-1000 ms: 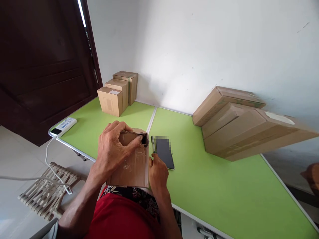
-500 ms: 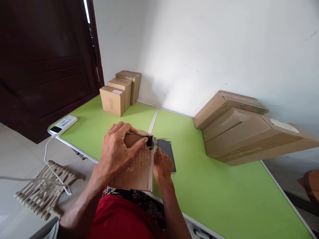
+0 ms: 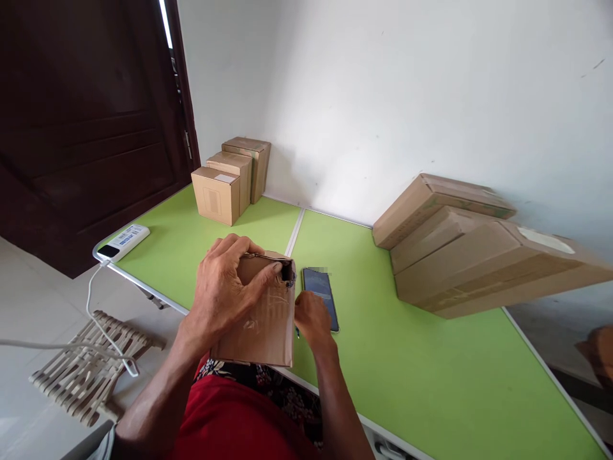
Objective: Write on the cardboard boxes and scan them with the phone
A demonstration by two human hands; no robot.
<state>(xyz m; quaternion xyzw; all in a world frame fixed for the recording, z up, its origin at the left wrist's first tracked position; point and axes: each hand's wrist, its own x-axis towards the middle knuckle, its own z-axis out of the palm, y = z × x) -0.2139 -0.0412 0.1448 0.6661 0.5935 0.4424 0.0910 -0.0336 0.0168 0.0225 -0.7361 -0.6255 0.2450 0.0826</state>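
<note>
my left hand [image 3: 225, 278] gripping a worn cardboard box [image 3: 258, 332] at the frame's lower centre, my right hand [image 3: 314, 317] curled around a slim dark-tipped tool [image 3: 297, 333], phone [image 3: 318, 287] partly behind it, green table [image 3: 431, 377] beneath

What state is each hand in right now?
Left hand: closed on a cardboard box.
Right hand: closed, apparently around a thin, pen-like object.

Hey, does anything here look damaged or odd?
Yes, the cardboard box in your left hand looks damaged. Beside your thumb, its upper right corner has a dark, ragged hole; the cardboard around it looks torn and uneven, unlike the box's straighter lower edge.
</note>
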